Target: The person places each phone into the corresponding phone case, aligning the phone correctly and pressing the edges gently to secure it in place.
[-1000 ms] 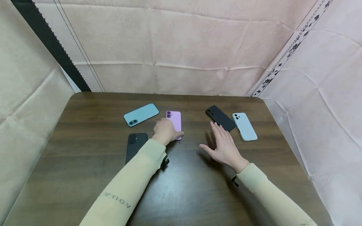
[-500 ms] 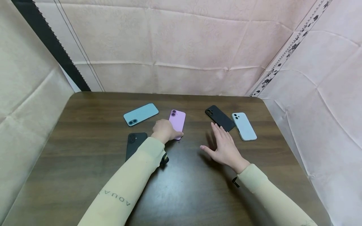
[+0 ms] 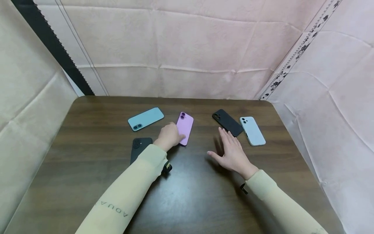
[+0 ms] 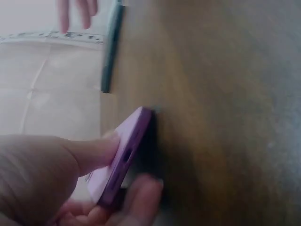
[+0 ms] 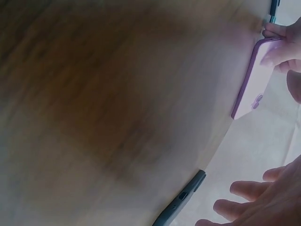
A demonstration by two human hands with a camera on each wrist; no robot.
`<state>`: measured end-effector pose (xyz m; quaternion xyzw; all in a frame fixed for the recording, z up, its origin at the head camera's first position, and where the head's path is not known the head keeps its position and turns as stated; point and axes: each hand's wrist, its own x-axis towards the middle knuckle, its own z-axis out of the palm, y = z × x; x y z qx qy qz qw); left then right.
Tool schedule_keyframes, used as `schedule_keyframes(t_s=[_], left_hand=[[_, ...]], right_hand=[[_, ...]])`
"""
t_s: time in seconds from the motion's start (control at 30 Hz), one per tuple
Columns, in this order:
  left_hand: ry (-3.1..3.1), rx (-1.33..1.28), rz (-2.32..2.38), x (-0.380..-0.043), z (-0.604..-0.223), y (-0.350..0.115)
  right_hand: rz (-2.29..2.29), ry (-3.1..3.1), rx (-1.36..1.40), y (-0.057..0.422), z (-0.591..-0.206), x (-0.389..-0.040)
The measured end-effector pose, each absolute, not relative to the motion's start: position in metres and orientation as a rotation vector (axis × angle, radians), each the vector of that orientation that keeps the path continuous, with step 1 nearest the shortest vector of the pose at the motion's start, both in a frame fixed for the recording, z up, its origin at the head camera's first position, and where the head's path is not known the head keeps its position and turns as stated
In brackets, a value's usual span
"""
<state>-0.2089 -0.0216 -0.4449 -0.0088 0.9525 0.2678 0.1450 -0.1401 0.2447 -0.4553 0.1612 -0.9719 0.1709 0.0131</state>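
My left hand (image 3: 168,135) pinches a purple smartphone (image 3: 186,125) near its lower end, at the middle of the table. In the left wrist view the thumb lies on the back of the purple phone (image 4: 136,129), with fingers at its other side, and its port end faces the camera. Open and palm down, my right hand (image 3: 232,152) hovers over the table with fingers spread and holds nothing. Just beyond its fingertips lies a black phone (image 3: 228,122), back up. A dark phone (image 3: 139,148) lies beside my left forearm, partly hidden by the sleeve.
A blue phone (image 3: 146,119) rests slantwise at the back left of the brown wooden table (image 3: 87,146). At the right, a pale blue phone (image 3: 253,131) lies close to the black one. Pale cloth (image 3: 190,48) hangs behind the table and at both sides.
The purple phone has turned clockwise, its camera end swinging right. My left hand has shifted slightly left, and its thumb lies further onto the phone's back. The right hand barely moves.
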Motion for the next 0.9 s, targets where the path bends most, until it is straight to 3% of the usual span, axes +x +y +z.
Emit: schedule_keyframes(t_s=[0.43, 0.9], left_hand=[[2.344, 0.003, 1.274, -0.2, -0.454, -0.054], [1.94, 0.079, 1.694, -0.169, -0.449, -0.092]], right_hand=[[0.55, -3.022, 0.5, 0.237, -0.457, -0.141], [0.76, -2.988, 0.518, 0.224, -0.447, -0.145]])
